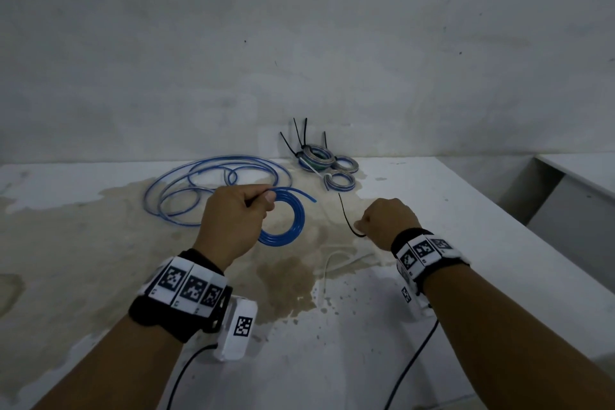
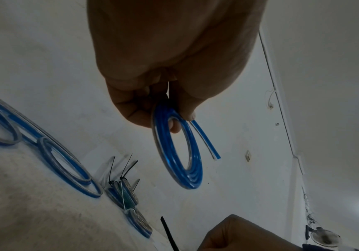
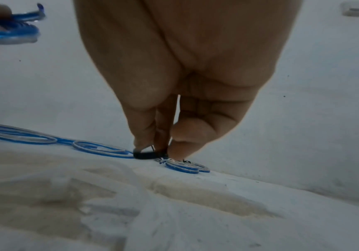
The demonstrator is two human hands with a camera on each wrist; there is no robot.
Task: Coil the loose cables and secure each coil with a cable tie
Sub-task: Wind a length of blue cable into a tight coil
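My left hand grips a small coil of blue cable above the table; the coil hangs from finger and thumb, its cut end sticking out. To the right, my right hand pinches a black cable tie, whose free end curves up and away; the tie shows between the fingertips. Loose blue cable lies in wide loops on the table behind my left hand. Several small tied coils with black tie tails sit by the wall.
The white table has a big brownish stain in the middle and ends at a right edge, with a lower white ledge beyond. A wall stands right behind the table. A white cable tie lies near my right wrist. Wrist-camera leads trail at the bottom.
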